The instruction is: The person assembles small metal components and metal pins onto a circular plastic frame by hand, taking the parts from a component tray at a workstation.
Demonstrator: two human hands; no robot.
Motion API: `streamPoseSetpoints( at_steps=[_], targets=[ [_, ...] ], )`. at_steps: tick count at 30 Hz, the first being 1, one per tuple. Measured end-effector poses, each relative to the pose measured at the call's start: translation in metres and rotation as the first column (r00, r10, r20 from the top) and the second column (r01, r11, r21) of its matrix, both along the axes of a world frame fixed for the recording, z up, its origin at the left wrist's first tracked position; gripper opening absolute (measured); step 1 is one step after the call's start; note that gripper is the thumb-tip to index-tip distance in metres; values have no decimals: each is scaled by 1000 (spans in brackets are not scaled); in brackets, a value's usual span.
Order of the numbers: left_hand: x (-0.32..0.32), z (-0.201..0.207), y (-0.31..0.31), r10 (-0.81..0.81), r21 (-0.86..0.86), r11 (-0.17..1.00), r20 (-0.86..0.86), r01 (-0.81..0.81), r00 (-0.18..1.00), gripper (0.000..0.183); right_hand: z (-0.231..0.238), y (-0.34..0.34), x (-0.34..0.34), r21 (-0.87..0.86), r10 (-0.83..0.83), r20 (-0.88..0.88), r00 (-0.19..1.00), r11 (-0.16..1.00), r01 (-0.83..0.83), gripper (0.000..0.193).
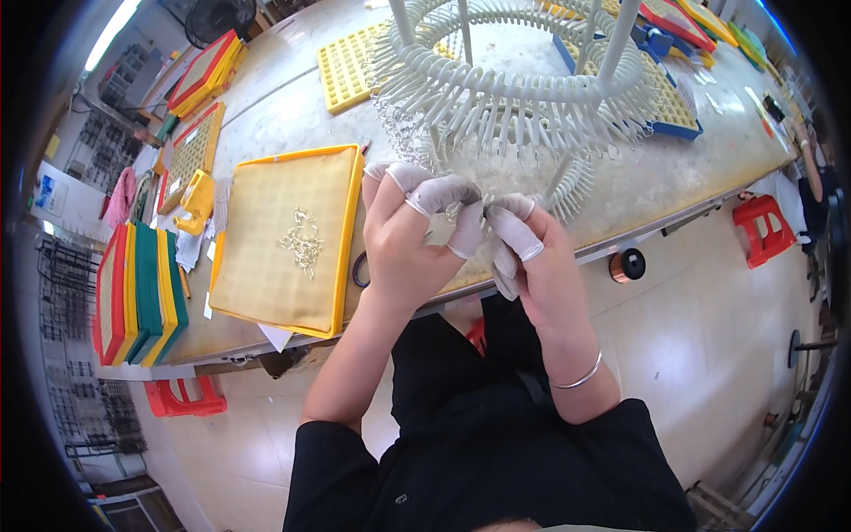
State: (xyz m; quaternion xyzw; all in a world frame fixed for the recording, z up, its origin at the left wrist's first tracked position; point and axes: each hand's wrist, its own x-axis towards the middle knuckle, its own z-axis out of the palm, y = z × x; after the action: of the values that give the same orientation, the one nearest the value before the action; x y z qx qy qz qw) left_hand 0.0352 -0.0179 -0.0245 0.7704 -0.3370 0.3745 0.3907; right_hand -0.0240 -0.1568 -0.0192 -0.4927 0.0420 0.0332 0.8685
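Note:
My left hand (406, 226) and my right hand (534, 248) meet over the near edge of the table, with white covers on several fingers. Both are closed, thumb and fingertips pinched together and nearly touching. Whatever sits between the fingertips is too small to make out. Just beyond them stands a round, pale, coated rack (532, 87) with rings of thin hooks on upright posts. Small pieces dangle from the hooks on its left side. Left of my left hand lies a yellow-rimmed tray (348, 239) with a tan lining, bearing a loose pile of small pale metal pieces (304, 241).
A yellow grid tray (344, 71) and a blue-edged grid tray (681, 129) lie behind the rack. Coloured trays (142, 293) stand at the left edge by a yellow tape dispenser (197, 202). A copper-wire spool (628, 265) and red stool (764, 230) are on the right.

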Motion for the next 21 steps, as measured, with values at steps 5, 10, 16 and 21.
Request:
streamPoseSetpoints(
  at_steps=[5,10,16,21],
  targets=[
    [1,4,40,69,-82,995,69,-64,995,28,-10,7,4,105,-27,-29,999,994,30,12],
    [10,7,139,586,124,808,-71,-576,807,21,-18,11,0,-36,-120,101,988,992,124,19],
    [20,-27,219,725,355,688,-372,-633,580,14,-15,13,-3,-30,-142,119,983,989,146,14],
    [20,-33,217,653,415,751,-582,-513,485,15,-17,14,-3,-30,-141,131,981,989,147,13]
  ],
)
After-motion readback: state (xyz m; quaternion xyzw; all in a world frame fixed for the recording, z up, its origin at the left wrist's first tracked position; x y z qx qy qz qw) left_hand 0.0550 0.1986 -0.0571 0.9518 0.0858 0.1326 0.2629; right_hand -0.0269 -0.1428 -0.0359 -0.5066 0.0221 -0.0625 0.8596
